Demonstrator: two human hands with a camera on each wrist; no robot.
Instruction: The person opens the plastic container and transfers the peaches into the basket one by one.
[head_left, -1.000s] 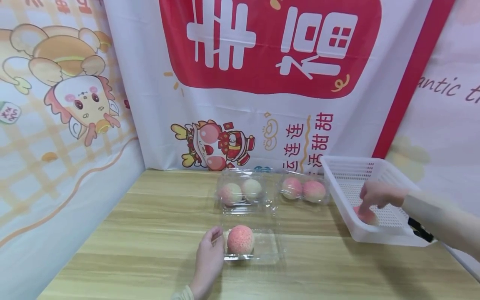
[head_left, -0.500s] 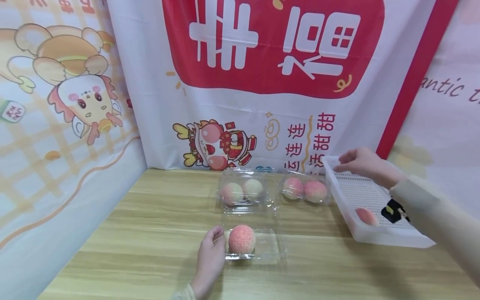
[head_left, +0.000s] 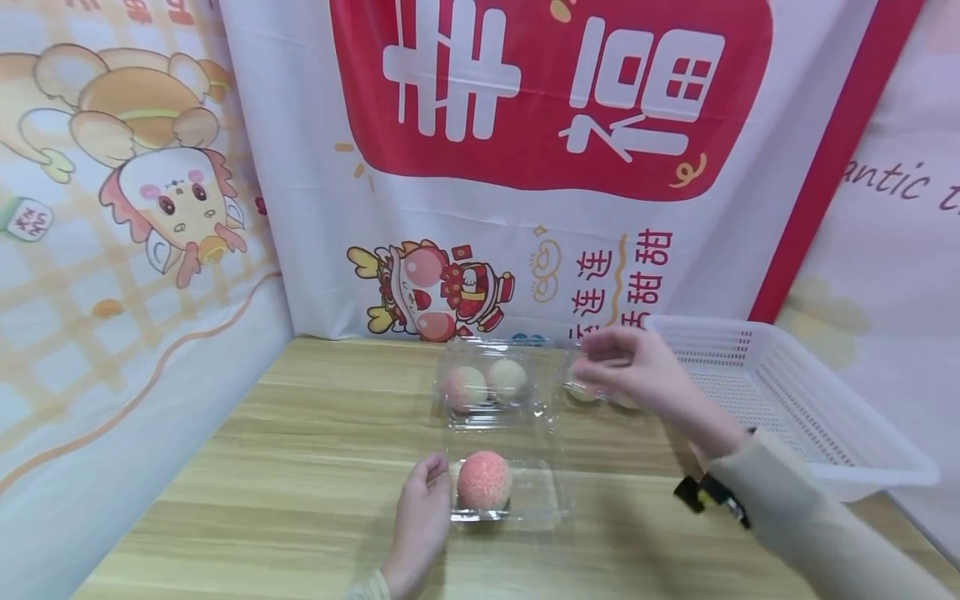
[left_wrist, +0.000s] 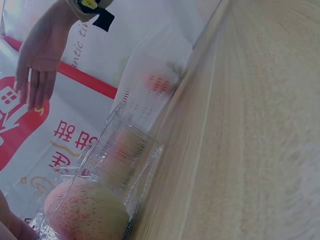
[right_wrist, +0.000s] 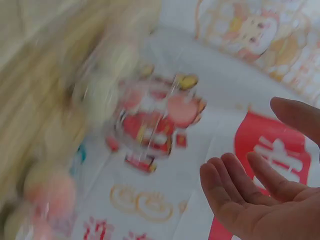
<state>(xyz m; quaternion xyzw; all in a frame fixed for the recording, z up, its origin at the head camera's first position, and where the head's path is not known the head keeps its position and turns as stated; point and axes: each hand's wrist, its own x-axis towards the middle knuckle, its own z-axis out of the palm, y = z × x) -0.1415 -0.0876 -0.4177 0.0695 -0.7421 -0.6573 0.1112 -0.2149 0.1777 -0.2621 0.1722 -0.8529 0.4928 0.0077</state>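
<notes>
An open clear plastic clamshell box (head_left: 536, 492) lies on the table with one pink peach (head_left: 483, 481) in its left half. My left hand (head_left: 422, 508) is at the box's left side, fingertips right at its rim. In the left wrist view this peach (left_wrist: 85, 210) shows red speckles over pale yellow. My right hand (head_left: 637, 371) is raised in front of another clear box at the back, partly covering its peaches (head_left: 582, 385). In the right wrist view the right hand (right_wrist: 265, 200) has relaxed fingers with nothing between them.
A clear box (head_left: 450, 354) with two pale peaches (head_left: 506, 379) stands behind the open one. At the right is a white slotted basket (head_left: 847, 400); pink shows through its slots (left_wrist: 159, 82) in the left wrist view. A printed banner (head_left: 675, 250) hangs along the back.
My right hand has left the peach in the basket, risen and swung left, empty, to the back box. My left hand stays at the open box's side.
</notes>
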